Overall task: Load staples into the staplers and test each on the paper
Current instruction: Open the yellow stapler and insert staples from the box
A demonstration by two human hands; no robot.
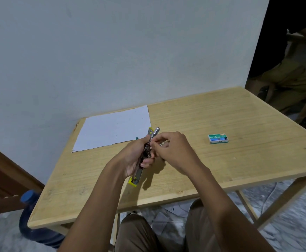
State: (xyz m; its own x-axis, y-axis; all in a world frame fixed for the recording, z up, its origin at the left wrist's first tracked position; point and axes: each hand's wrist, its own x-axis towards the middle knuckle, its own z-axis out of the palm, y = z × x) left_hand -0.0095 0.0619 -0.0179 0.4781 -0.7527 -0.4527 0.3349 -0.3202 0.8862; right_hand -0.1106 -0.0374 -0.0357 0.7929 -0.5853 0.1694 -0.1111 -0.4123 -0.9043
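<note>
Centre frame: left hand (133, 157) grips opened yellow stapler (142, 161) above the table (221, 160); right hand (172, 151) pinches at its magazine, contents unclear; paper (112, 128) upper left; staple box (218, 139) right.

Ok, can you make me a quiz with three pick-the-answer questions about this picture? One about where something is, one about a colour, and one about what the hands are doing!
1. Where is the staple box?
A. On the paper
B. On the table, right of the hands
C. On the floor

2. What colour are the stapler's plastic ends?
A. Yellow
B. Red
C. Black

3. What is the stapler's state?
A. Lying closed on the table
B. Held opened out in the left hand
C. Pressed on the paper

Answers: B, the box sits on bare wood, right of the right hand. A, both tips show yellow. B, the left hand grips it while the right hand's fingers work at its middle.
</note>
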